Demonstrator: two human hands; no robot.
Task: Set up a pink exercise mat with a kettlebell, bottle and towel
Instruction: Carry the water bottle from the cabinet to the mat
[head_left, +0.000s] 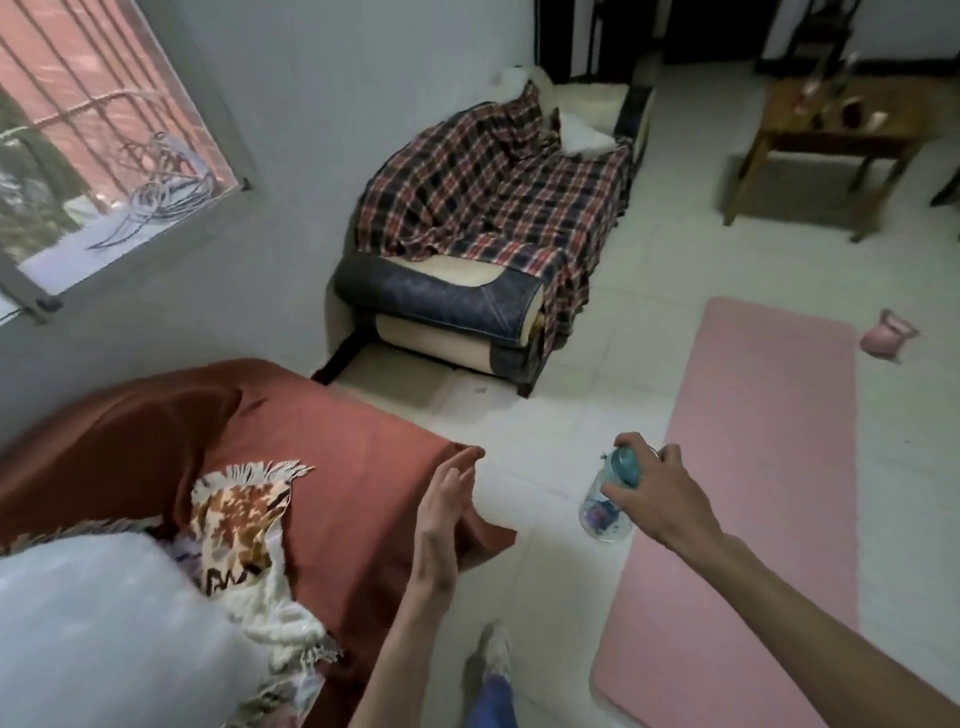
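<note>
Beside the mat (753, 467), out over the bare floor (597, 364), the right hand (654, 493) grips the bottle (608, 499) from above, fingers (636, 447) wrapped round its blue cap end, the clear body hanging below. The left hand (447, 499) is empty, fingers straight and pressed together, its edge against the rust cover of the couch (337, 467). The mat lies flat and pink on the tiles, and the kettlebell (885, 338) sits on the floor just off its far right corner, not on it. The towel? Could be the fringed patterned cloth (239, 509) on the couch, but I can't say for sure. Now the risks: that's a top grip on a smooth bottle, and a slip would drop it onto hard tile. Set down too near the mat's edge, it might tip where soft meets hard. And the kettlebell's round belly looks like it could roll if nudged. What I can't make out: whether the cap is tight, what is inside the bottle beyond some coloured blur, and whether the kettlebell is upright or leaning, since it's small and soft at that range. The mat's near end runs out of view, and a white cushion (104, 623) blocks the couch's near corner.
</note>
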